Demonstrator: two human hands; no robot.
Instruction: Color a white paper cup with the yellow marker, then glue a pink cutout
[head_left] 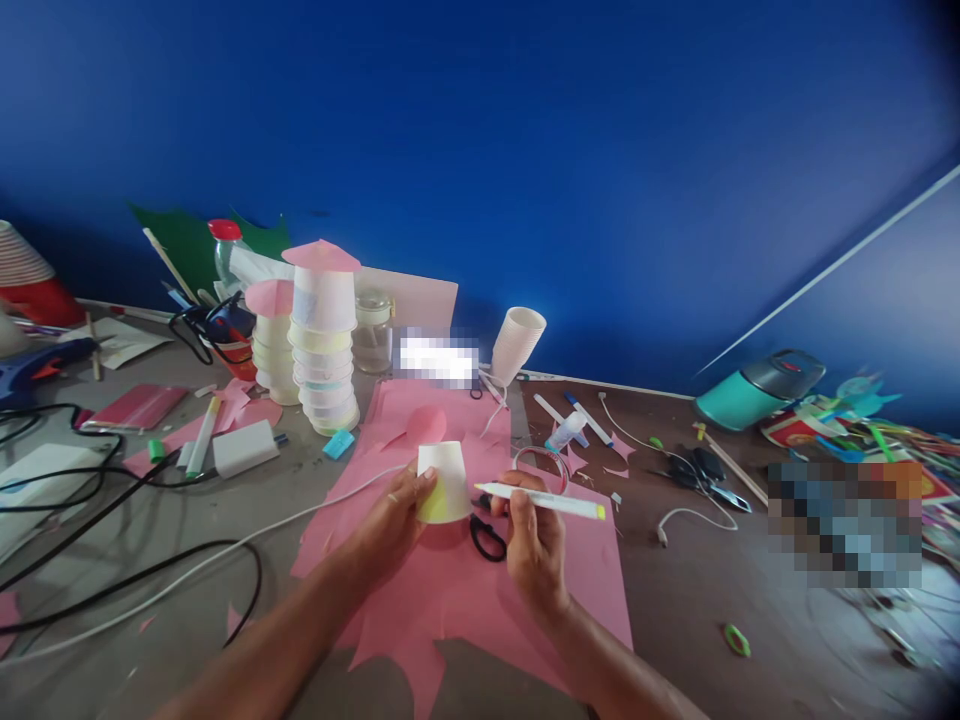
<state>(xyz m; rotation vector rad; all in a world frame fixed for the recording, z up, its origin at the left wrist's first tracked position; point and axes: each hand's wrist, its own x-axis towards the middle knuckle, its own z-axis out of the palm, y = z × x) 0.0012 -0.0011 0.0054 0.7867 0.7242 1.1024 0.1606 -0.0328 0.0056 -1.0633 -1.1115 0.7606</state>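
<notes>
My left hand (390, 515) holds a white paper cup (444, 480) upside down over a pink paper sheet (450, 590), its lower rim coloured yellow. My right hand (534, 535) grips a white marker with a yellow end (544, 500), lying level, its tip pointing at the cup's side. Black scissors (487, 538) lie on the pink sheet between my hands. A pink paper disc (426, 422) rests just behind the cup.
Two stacks of paper cups topped with pink discs (322, 345) stand at the back left, a leaning stack of cups (517, 342) behind the sheet. Black and white cables (112, 520) cross the left. A teal flask (757, 390), scissors (701, 470), markers and scraps lie right.
</notes>
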